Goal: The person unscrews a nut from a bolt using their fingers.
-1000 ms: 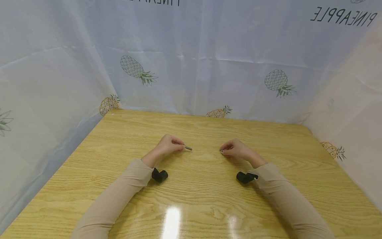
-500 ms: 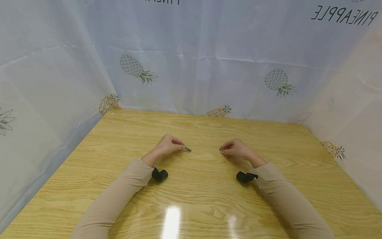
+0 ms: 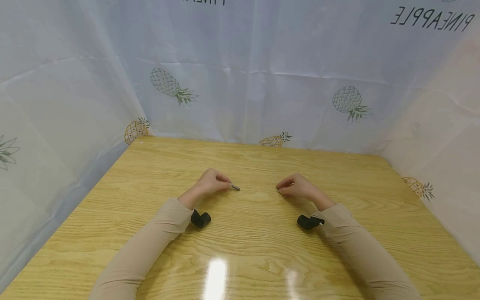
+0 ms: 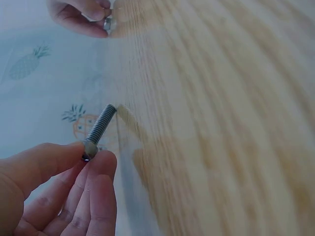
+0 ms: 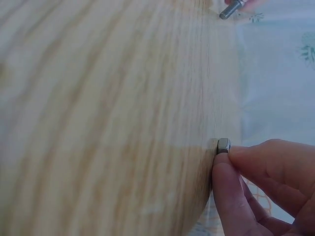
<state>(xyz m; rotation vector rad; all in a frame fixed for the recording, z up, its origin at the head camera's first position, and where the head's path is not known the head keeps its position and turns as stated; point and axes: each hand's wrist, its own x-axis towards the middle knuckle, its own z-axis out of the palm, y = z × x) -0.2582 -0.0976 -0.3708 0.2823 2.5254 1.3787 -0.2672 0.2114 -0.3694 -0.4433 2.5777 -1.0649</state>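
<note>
My left hand (image 3: 211, 182) pinches a silver bolt (image 4: 102, 124) by its head between thumb and fingers. The threaded shank points out toward the right hand, its tip close over the wood. Across from it, my right hand (image 3: 298, 187) holds a small metal nut (image 5: 224, 144) between thumb and fingertip. In the head view the nut is tiny and partly hidden by the fingers. A gap of bare tabletop separates bolt and nut.
Both hands are over a wood-grain table (image 3: 255, 241). Black wrist-worn devices stick out from the left cuff (image 3: 201, 219) and the right cuff (image 3: 309, 222). A pale curtain (image 3: 240, 83) printed with pineapples encloses the back and sides.
The bolt's free end has dipped slightly and drawn a little to the left. The nut has turned slightly in the right fingers. Both hands stay in nearly the same place.
</note>
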